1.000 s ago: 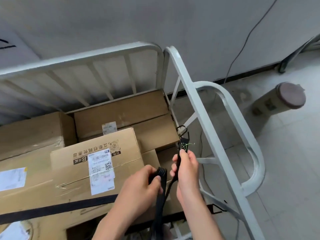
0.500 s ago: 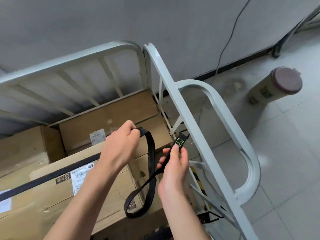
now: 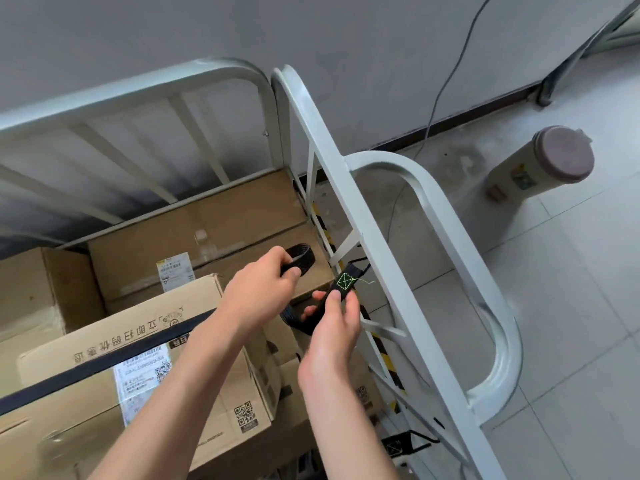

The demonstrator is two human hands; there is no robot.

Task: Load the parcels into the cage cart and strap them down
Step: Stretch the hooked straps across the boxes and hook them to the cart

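Several cardboard parcels (image 3: pixel 194 230) fill the white cage cart (image 3: pixel 332 157). A black strap (image 3: pixel 114 358) runs across the top of the nearest labelled parcel (image 3: pixel 104 344). My left hand (image 3: pixel 259 292) is closed on a loop of that strap (image 3: pixel 301 259) above the boxes. My right hand (image 3: pixel 332 323) pinches the strap's end, a black tab with green stitching (image 3: pixel 344 282), close to the cart's right side rail. The hook beyond the tab lies against a cross bar; whether it is latched on I cannot tell.
The cart's looped handle (image 3: pixel 450 237) sticks out to the right over the tiled floor. A beige cylinder bin with a brown lid (image 3: pixel 540 164) stands by the wall. A cable (image 3: pixel 440 95) hangs down the wall. Another strap hook (image 3: pixel 405 445) sits low on the cart frame.
My left hand has dropped and moved right with the strap loop, which is now shorter. My right hand stays at the side rail, holding the stitched tab.
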